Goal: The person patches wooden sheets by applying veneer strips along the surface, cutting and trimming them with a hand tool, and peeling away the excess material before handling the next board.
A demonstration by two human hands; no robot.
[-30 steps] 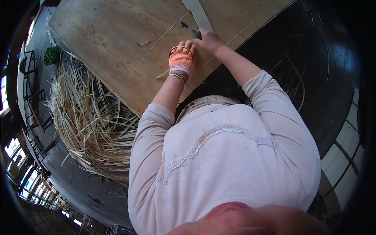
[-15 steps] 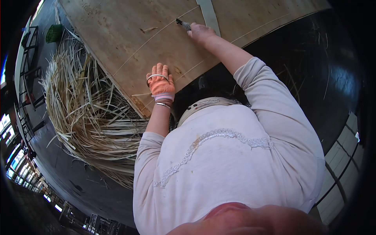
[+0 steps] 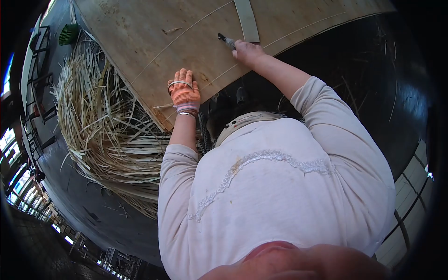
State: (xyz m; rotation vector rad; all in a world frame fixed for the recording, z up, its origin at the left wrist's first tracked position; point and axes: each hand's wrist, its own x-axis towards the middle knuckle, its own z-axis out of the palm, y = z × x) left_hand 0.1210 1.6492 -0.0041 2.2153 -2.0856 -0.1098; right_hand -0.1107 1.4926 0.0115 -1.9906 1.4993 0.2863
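Observation:
My left hand (image 3: 185,90) wears an orange glove with a pale band round the fingers. It lies flat near the front left edge of the plywood board (image 3: 154,37), its fingers stretched out. Bare, my right hand (image 3: 247,53) is closed on a dark-tipped tool with a wrapped handle (image 3: 228,42), which points to the upper left over the board. Just beyond the right hand lies a flat pale strip (image 3: 247,21). A thin sliver (image 3: 164,107) sticks out beside the gloved hand. Thin light lines run across the board.
A large heap of pale split strips (image 3: 107,135) lies on the dark floor (image 3: 60,172) to the left of the board. Behind it is a green basket (image 3: 68,34). A small wood scrap (image 3: 171,30) rests on the board.
My gloved hand has moved from beside the right hand towards the board's front left, its fingers now straighter. The tool stays in my right hand. The board appears shifted in view.

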